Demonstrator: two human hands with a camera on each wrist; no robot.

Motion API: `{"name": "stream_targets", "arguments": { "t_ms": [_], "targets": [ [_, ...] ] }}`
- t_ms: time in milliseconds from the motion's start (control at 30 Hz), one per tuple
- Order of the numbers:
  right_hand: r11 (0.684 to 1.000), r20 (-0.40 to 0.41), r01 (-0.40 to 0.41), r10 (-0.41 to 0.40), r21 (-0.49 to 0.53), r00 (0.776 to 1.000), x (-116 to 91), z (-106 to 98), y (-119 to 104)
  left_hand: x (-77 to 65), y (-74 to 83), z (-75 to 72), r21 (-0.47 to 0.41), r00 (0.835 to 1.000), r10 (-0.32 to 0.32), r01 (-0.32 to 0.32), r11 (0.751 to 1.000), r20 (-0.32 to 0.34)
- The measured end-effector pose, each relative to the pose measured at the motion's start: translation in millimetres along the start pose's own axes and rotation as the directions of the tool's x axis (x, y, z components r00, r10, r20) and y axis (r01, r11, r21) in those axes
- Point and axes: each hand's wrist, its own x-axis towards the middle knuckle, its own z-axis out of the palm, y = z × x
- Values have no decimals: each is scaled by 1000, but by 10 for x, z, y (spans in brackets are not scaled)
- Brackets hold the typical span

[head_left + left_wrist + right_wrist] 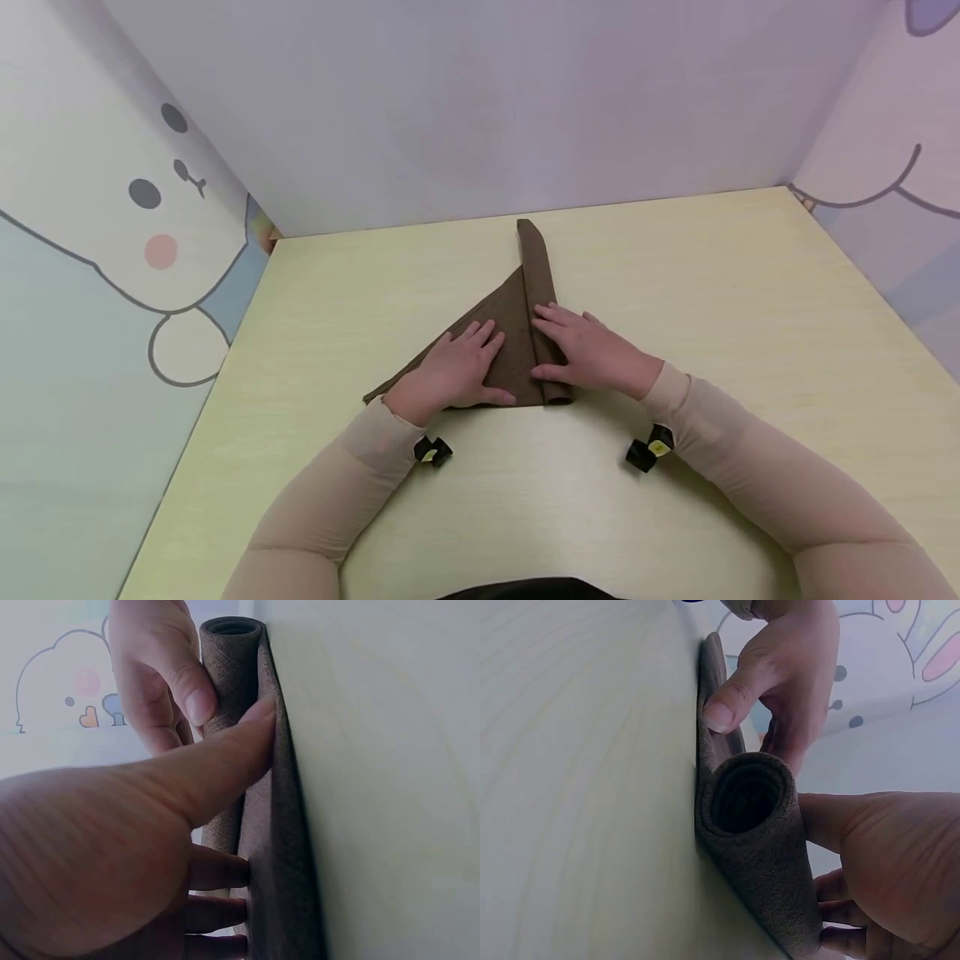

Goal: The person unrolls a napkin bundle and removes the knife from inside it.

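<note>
A brown cloth lies on the table, its left part a flat triangle and its right edge wound into a roll. In the right wrist view the roll's near end shows as a hollow coil of several layers. My left hand rests on the flat triangle with fingers spread and the thumb near its front edge. On the roll, my right hand lies with fingertips and thumb along its top. The left wrist view has the left thumb pressing the cloth beside the roll.
The pale wooden table extends around the cloth. A plain wall panel rises behind it, with cartoon-printed panels at the sides. Small black devices sit on both wrists.
</note>
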Motion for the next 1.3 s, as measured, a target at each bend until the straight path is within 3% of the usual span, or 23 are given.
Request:
{"name": "stream_targets", "arguments": {
  "t_ms": [1300],
  "targets": [
    [1000, -17, 0, 0, 20, 1000, -45, -77, -9, -13, -49, 5, -20, 1000, 11, -11, 1000, 2]
  ]
}}
